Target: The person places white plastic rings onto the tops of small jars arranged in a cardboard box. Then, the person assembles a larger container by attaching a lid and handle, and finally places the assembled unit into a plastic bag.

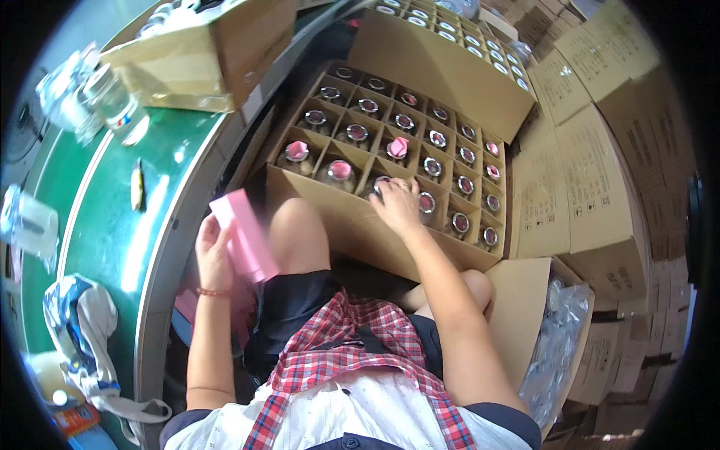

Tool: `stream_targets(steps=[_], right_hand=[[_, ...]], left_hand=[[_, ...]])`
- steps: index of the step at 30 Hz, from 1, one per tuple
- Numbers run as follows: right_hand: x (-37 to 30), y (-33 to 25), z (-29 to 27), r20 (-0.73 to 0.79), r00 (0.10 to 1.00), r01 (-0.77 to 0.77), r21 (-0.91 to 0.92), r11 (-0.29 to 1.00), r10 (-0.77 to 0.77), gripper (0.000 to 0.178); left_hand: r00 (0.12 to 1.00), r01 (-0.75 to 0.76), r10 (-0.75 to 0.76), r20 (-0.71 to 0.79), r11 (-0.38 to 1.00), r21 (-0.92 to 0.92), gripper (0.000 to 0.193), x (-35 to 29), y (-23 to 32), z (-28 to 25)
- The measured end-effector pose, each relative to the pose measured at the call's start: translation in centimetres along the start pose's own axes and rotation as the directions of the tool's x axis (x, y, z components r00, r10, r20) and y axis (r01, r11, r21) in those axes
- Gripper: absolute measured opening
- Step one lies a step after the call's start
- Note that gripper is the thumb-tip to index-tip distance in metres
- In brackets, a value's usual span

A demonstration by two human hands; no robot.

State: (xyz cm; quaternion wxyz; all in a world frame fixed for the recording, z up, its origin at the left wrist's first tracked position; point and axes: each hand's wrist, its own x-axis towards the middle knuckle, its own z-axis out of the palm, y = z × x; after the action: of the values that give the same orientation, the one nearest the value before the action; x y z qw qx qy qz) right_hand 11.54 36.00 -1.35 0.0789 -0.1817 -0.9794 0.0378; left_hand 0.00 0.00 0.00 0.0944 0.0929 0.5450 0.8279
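My left hand (214,253) is closed around a long pink block (246,238), perhaps a stack of folded paper or a slim box. It is held above my left knee, beside the green table. My right hand (399,204) reaches over the near side of a divided carton (330,214), its fingers around the rim of a glass jar (381,184). What lies under the fingertips is partly hidden. Each cell around it holds a clear jar with a silvery rim. Crumpled pink paper (397,147) sticks out of one jar, and more pink paper (297,150) pokes from another at the left.
On the green table (176,157) at my left are a clear jar (116,105), a yellow cutter (137,184) and a cloth bag (79,322). Stacked cartons (600,187) line the right. An open box with plastic-wrapped things (555,337) stands by my right arm.
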Motion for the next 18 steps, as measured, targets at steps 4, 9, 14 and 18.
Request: stream_targets(steps=[4, 9, 14, 18], right_hand=[[-0.2, 0.4, 1.0, -0.281, 0.958, 0.065, 0.019, 0.998, -0.057, 0.048], [3.7, -2.9, -1.2, -0.126, 0.963, -0.197, 0.273, 0.942, 0.238, 0.059], [8.2, 5.7, 3.5, 0.212, 0.938, -0.267, -0.057, 0.962, 0.273, 0.077], [7.3, 2.7, 3.3, 0.133, 0.974, -0.192, 0.046, 0.98, 0.185, 0.071]], left_hand=[[0.953, 0.238, -0.213, -0.214, 0.966, 0.099, 0.02, -5.2, -3.8, -10.7], [0.752, 0.372, -0.273, -0.6, 0.927, 0.045, 0.024, -12.1, -9.8, -22.7], [0.586, 0.596, -0.484, -0.65, 0.801, -0.06, 0.07, -11.0, -21.8, -28.7], [0.642, 0.74, -0.568, -0.516, 0.635, 0.222, 0.063, -15.1, -22.1, -31.4]])
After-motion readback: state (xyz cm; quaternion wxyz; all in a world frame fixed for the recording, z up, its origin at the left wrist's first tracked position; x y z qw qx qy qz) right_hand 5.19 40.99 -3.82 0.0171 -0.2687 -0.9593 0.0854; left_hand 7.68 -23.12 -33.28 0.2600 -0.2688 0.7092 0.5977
